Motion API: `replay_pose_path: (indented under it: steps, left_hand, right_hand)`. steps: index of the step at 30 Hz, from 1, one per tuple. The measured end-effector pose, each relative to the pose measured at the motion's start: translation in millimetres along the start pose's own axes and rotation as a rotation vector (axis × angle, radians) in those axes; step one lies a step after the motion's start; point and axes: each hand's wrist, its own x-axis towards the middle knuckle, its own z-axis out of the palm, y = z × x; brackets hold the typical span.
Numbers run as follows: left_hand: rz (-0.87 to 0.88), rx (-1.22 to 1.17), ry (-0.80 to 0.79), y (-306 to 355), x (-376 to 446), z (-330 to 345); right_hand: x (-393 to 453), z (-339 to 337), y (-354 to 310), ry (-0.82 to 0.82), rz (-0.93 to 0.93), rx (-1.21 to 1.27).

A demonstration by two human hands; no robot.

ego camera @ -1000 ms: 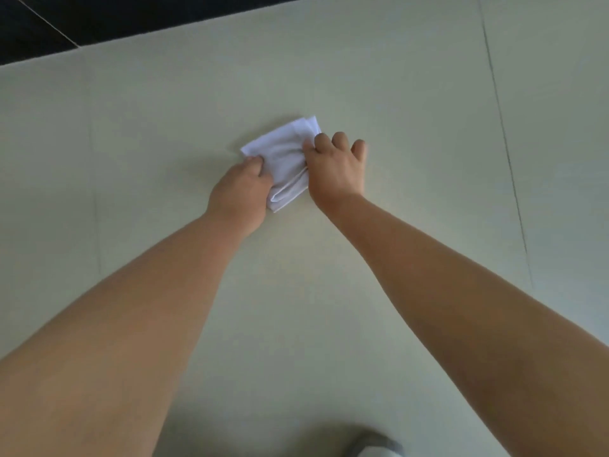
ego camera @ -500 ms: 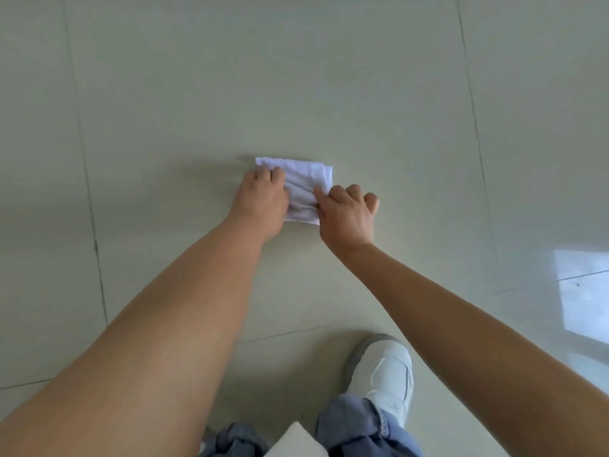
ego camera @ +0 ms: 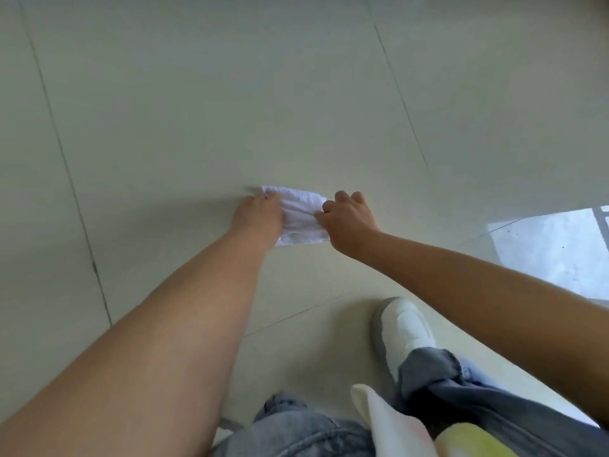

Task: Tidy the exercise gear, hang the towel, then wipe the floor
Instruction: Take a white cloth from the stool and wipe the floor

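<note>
Cloth (ego camera: pixel 301 216) lies flat on the tiled floor (ego camera: pixel 197 110) between your hands, long axis left to right. Your left hand (ego camera: pixel 258 214) presses its left end, fingers hidden; your right hand (ego camera: pixel 349 217) pinches the right edge, equally near.

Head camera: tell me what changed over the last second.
The white cloth was dragged back toward the person's white shoe, which came into view. The right hand slid off onto the cloth's right edge. The left hand stays pressed on it, flat on the floor.
</note>
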Motion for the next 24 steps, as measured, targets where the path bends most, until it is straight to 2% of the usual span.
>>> replay_pose_path:
  steps: [9,16,22,24]
  left_hand:
    - [0.120,0.222,0.057,21,-4,5]
    - [0.239,0.400,-0.092,78,26,-30]
    - [0.352,0.474,-0.203,158,64,-68]
    - [0.385,0.462,-0.209,183,80,-78]
  right_hand:
    - [15,14,33,0.055,-0.064,-0.056]
    - [2,48,89,-0.007,-0.070,0.096]
    - [-7,86,166,0.270,-0.031,0.072]
    - [-8,99,198,0.295,0.014,0.083]
